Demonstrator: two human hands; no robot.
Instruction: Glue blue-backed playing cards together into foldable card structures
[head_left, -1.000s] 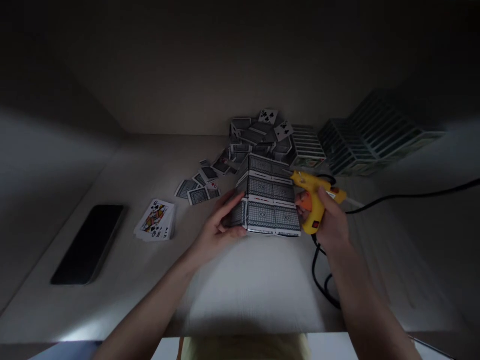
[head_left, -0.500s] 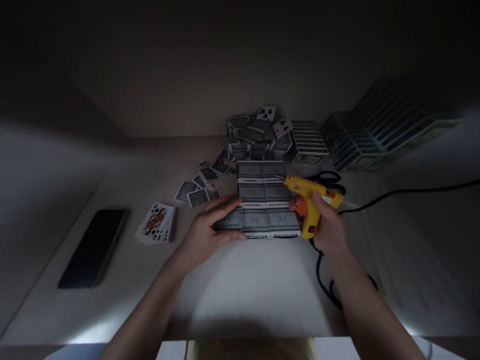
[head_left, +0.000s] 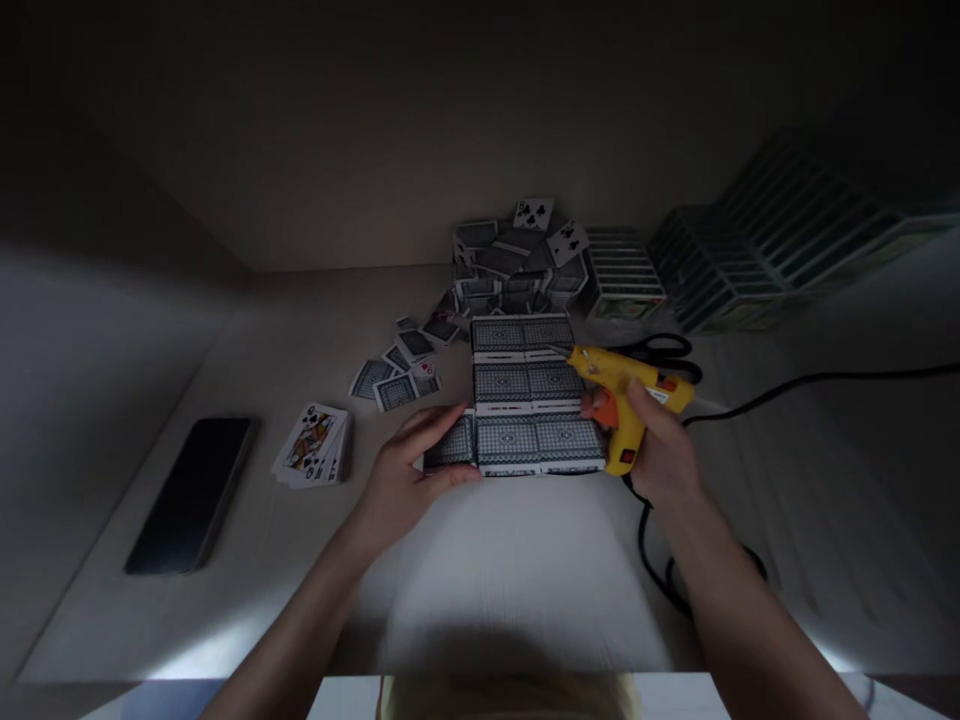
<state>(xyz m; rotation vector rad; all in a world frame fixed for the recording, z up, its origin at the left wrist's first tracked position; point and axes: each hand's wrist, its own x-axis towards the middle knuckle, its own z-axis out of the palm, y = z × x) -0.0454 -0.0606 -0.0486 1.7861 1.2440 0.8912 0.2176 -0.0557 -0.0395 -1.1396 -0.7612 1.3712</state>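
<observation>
A stepped block point(head_left: 529, 383) built from blue-and-white patterned playing cards stands in front of me in several rows. My left hand point(head_left: 409, 470) grips a small card-covered box point(head_left: 453, 446) at the front row's left end, fingers at its far side and thumb at its near side. The box sits right beside the block; whether they are joined I cannot tell. In my right hand point(head_left: 652, 440) is a yellow glue gun point(head_left: 621, 400) with an orange trigger. Its nozzle points left over the right part of the block's upper steps.
Loose cards point(head_left: 397, 370) lie left of the block, and a card pile point(head_left: 517, 255) is heaped behind. A card stack point(head_left: 315, 445) and a phone point(head_left: 191, 495) are at left. Black-handled scissors point(head_left: 664, 345), a black cable point(head_left: 810, 380) and striped card-built blocks point(head_left: 622, 275) are at right.
The left fingers have shifted slightly left on the small box, showing more of its seam with the block. The glue gun stays nearly where it was. The view has moved a little.
</observation>
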